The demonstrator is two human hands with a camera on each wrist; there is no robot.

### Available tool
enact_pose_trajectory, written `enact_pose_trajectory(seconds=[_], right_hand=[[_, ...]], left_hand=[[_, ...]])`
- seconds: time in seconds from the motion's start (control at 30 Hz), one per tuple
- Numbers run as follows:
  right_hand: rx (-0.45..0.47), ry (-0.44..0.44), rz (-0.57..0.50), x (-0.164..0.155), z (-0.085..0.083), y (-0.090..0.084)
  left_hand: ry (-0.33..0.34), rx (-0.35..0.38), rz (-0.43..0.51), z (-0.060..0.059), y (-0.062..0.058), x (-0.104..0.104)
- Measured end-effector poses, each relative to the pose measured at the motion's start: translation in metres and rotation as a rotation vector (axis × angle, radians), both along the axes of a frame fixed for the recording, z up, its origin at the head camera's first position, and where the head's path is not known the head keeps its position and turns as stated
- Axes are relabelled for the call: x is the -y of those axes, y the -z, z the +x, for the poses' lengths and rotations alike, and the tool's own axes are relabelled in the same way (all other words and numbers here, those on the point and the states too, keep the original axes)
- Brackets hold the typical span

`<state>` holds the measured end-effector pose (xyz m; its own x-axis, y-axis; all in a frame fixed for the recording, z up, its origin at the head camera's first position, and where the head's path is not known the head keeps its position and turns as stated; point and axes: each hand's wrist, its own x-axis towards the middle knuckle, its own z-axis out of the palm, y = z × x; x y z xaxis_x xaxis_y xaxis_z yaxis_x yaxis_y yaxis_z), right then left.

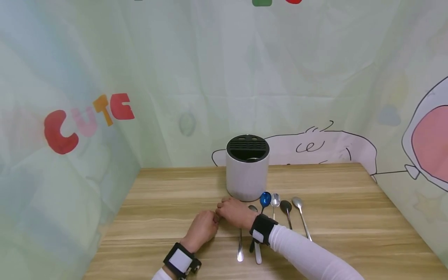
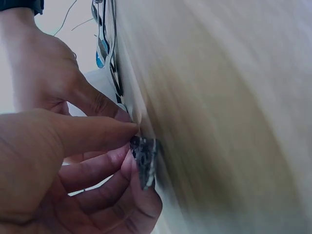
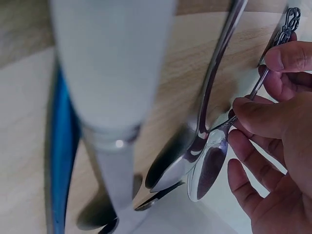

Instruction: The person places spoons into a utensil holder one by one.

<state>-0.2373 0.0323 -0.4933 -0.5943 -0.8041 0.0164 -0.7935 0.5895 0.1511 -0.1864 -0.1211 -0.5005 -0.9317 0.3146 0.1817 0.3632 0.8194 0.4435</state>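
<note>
A small metal spoon (image 3: 213, 163) with an ornate openwork handle end (image 2: 146, 158) is between both hands. My left hand (image 1: 202, 229) pinches it at the ornate end with thumb and finger. Closer to the bowl, my right hand (image 1: 235, 212) pinches the thin handle; in the right wrist view its other fingers are spread loosely below. From the head view the held spoon is hidden by the hands. Beside and under the right wrist lie several spoons: a blue one (image 1: 265, 199), a silver one (image 1: 275, 200), a dark one (image 1: 286, 206) and another silver one (image 1: 297, 202).
Just behind the right hand stands a white cylindrical holder (image 1: 246, 181) with a black slotted top (image 1: 247, 144). Handles of further spoons, one silver (image 1: 240, 252) and one white (image 1: 258, 254), stick out in front of the right wrist. A printed curtain (image 1: 210, 77) surrounds the wooden table (image 1: 157, 202).
</note>
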Motion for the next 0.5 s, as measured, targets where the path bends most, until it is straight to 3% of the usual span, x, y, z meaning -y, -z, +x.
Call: enact_pose_trajectory(seconds=[0.3,0.5], right_hand=[[0.004,-0.013,-0.039,-0.0023,0.0006,0.0028],[0.002,-0.001,-0.05,-0.0031,0.0042,-0.003]], left_hand=[[0.015,0.013,0.049,-0.0004,-0.0006,0.0032],[0.014,-0.033,0.053,0.0007,-0.0023,0.0043]])
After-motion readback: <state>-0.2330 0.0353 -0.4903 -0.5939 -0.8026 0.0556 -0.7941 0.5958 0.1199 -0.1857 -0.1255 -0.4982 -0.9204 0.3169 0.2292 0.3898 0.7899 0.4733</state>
